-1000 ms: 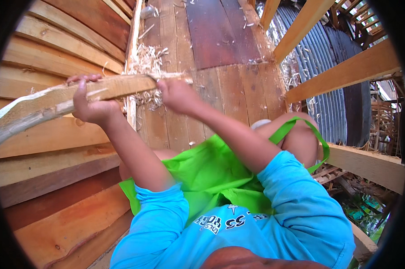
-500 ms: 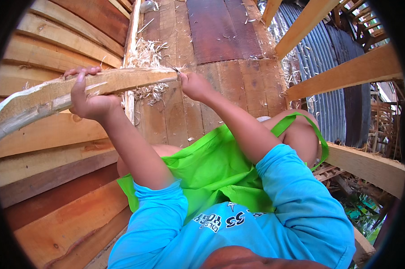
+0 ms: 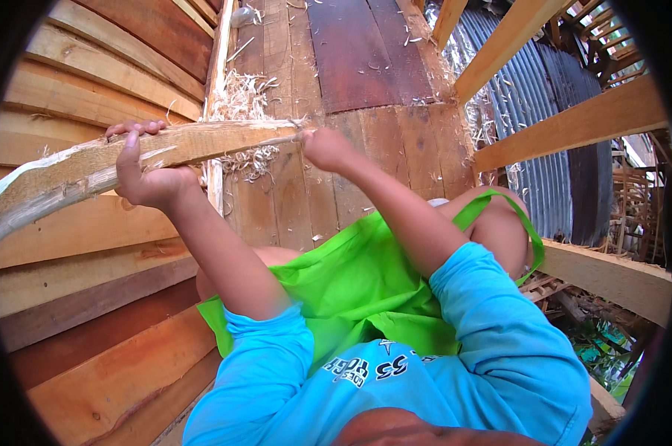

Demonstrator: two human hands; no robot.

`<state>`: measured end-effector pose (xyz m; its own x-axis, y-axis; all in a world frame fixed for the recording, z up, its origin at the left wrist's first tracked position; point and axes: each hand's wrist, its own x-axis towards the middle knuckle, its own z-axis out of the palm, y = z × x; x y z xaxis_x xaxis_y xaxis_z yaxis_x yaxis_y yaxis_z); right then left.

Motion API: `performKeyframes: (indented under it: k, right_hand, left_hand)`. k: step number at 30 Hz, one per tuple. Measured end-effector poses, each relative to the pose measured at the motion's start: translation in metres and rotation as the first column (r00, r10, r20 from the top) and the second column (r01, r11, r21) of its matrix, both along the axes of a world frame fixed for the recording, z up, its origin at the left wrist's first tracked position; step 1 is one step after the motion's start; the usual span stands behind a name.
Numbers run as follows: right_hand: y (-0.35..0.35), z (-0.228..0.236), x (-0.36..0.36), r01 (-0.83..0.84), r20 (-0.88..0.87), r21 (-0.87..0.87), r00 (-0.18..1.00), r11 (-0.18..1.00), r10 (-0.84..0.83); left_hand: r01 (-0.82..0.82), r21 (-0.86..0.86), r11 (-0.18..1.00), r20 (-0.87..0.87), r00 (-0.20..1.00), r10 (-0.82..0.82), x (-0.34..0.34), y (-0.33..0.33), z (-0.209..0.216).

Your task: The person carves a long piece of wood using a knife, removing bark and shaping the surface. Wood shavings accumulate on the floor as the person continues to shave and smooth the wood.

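Observation:
A long, rough-edged piece of wood [image 3: 210, 140] lies crosswise ahead of me, running from the left rim to a pale, whittled end near the middle. My left hand [image 3: 149, 175] is closed around it, thumb over the near face and fingertips over the far edge. At the whittled end, my right hand [image 3: 327, 150] is a fist around a small knife [image 3: 301, 128]; its dark blade shows only as a blur against the wood, and the handle is hidden in the fist. Curled wood shavings [image 3: 250, 95] are heaped beyond and below that end.
Plank walling [image 3: 76, 93] rises on my left. Plank flooring [image 3: 392, 145] stretches ahead, with a darker reddish panel [image 3: 366, 56] farther off. Wooden rails [image 3: 574, 123] stand to the right before corrugated metal sheets [image 3: 537, 163]. A green apron [image 3: 366, 271] covers my lap.
My right hand has shifted slightly right and nearer to me, and the knife blade has become blurred. The wood's whittled end sits a little lower; my left hand keeps its grip.

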<state>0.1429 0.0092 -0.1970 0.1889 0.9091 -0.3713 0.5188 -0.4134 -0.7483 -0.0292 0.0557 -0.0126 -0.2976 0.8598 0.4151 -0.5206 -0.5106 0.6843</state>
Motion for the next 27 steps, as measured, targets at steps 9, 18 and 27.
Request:
performKeyframes:
  k: [9,18,27]
  right_hand:
    - [-0.002,0.008,-0.019,0.069,-0.067,0.077,0.996,0.995,-0.064]
    - [-0.007,0.035,-0.041,-0.011,-0.037,0.296,0.999,0.955,0.023]
    - [-0.011,0.012,-0.037,0.03,0.032,0.157,0.999,0.987,-0.036]
  left_hand:
    - [-0.22,-0.12,0.968,-0.03,0.975,0.218,-0.011,0.009,-0.003]
    - [-0.186,-0.09,0.978,0.0,0.982,0.187,-0.01,0.005,-0.002]
    - [-0.224,-0.124,0.967,0.007,0.974,0.227,-0.031,0.015,-0.012]
